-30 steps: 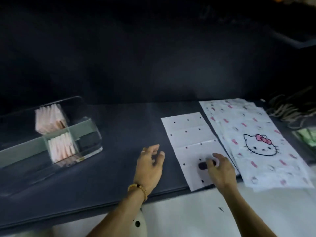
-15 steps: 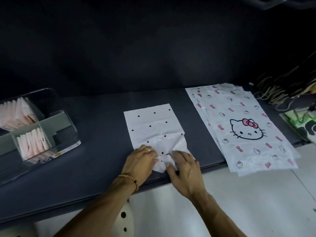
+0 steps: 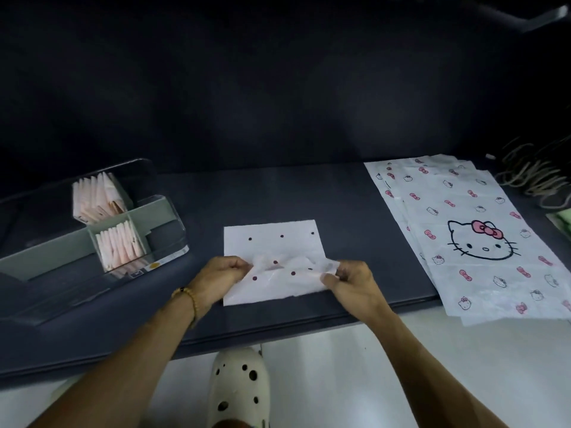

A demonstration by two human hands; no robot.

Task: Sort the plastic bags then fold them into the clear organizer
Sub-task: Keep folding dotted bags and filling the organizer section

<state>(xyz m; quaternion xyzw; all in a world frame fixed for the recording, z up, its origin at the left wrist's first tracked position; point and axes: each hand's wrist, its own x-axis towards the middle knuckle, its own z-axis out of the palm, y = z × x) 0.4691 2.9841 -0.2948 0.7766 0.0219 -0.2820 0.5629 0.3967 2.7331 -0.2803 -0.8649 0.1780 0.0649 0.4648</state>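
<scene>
A white plastic bag with dark dots (image 3: pixel 272 242) lies on the dark table top (image 3: pixel 278 199), its near end lifted and doubled back over itself. My left hand (image 3: pixel 221 278) pinches the lifted edge at its left corner. My right hand (image 3: pixel 349 281) pinches the same edge at its right corner. To the right lies a stack of white bags with pink bows and a cat face (image 3: pixel 463 230), overhanging the table's front edge. At the left stands the clear organizer (image 3: pixel 167 230), two of its compartments packed with folded pinkish bags (image 3: pixel 119 245).
A tangle of tan cords (image 3: pixel 534 177) lies at the far right, with a green item (image 3: pixel 562 220) at the frame edge. A dark wall rises behind the table. Below the front edge, a cream perforated clog (image 3: pixel 239 387) stands on the white floor.
Both hands have taken hold of the dotted bag's near end and brought it up and away from me, folding it over. The view has shifted.
</scene>
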